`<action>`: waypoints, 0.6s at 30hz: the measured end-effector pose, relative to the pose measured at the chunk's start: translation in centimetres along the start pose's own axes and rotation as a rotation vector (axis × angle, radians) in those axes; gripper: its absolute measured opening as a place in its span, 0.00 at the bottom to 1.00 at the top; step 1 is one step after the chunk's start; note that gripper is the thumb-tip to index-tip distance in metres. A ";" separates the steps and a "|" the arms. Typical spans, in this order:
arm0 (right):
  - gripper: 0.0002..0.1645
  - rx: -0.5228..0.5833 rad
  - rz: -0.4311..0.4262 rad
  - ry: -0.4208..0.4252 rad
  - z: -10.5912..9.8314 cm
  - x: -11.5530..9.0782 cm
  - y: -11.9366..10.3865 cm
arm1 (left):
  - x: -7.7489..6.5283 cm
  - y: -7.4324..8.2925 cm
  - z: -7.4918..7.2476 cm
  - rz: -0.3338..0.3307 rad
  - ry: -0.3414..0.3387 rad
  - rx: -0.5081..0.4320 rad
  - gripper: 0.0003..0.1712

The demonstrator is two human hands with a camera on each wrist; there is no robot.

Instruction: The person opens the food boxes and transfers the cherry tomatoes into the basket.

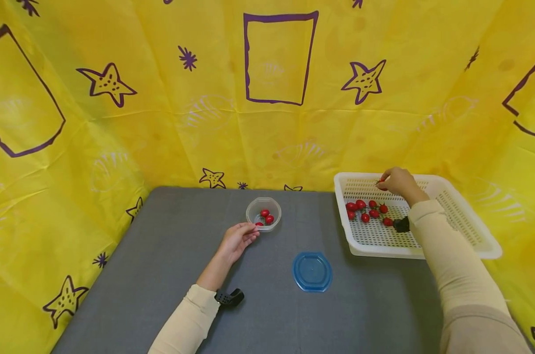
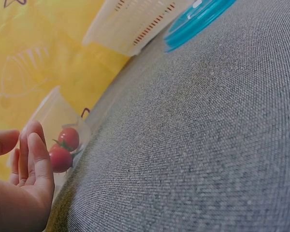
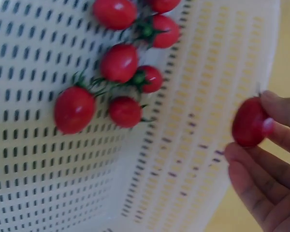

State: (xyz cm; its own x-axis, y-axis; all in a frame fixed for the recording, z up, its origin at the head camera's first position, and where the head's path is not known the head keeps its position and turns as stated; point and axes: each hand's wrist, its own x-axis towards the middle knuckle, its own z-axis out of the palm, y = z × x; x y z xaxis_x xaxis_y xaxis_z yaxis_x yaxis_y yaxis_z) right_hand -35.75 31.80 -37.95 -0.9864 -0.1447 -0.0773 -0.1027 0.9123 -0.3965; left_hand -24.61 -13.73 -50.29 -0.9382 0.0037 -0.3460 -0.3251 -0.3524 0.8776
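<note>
My left hand (image 1: 237, 242) is at the near rim of a small clear plastic container (image 1: 251, 209), thumb and fingertips pinching the edge. A few cherry tomatoes (image 1: 269, 219) lie inside it; in the left wrist view two red tomatoes (image 2: 61, 159) show through its wall beside the fingers (image 2: 40, 154). Over the far side of a white perforated basket (image 1: 344, 231), my right hand (image 1: 401, 183) pinches one cherry tomato (image 3: 249, 122) between thumb and fingers, lifted above the others. Several more cherry tomatoes (image 3: 75, 110) with green stems sit on the basket's floor.
A blue lid (image 1: 312, 272) lies flat on the grey table (image 1: 267, 305) between the container and the basket. Yellow patterned cloth (image 1: 280, 142) hangs behind the table and at both sides. The basket's raised walls stand around the tomatoes at the right.
</note>
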 end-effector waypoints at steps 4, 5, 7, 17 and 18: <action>0.22 0.012 0.018 0.046 0.6 -0.3 1.1 | -0.1 0.0 0.0 0.004 -0.013 0.002 0.16; 0.22 0.017 0.024 0.055 0.8 -0.4 1.3 | -0.1 0.0 0.0 0.007 -0.015 0.003 0.15; 0.22 0.010 0.031 0.072 1.0 -0.4 1.8 | -0.1 0.0 0.0 0.008 -0.017 0.003 0.15; 0.18 0.000 0.061 0.100 2.1 -0.5 4.0 | -0.2 0.1 -0.1 0.014 -0.017 0.004 0.13; 0.17 -0.003 0.064 0.095 2.1 -0.5 4.1 | -0.2 0.1 -0.1 0.015 -0.017 0.003 0.12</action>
State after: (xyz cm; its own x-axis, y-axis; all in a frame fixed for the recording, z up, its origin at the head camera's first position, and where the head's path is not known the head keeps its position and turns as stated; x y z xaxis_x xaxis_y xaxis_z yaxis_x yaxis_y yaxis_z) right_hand -35.43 34.79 -41.46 -0.9986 -0.0499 -0.0155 -0.0399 0.9196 -0.3908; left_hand -24.40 -13.82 -50.18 -0.9448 0.0145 -0.3272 -0.3114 -0.3502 0.8834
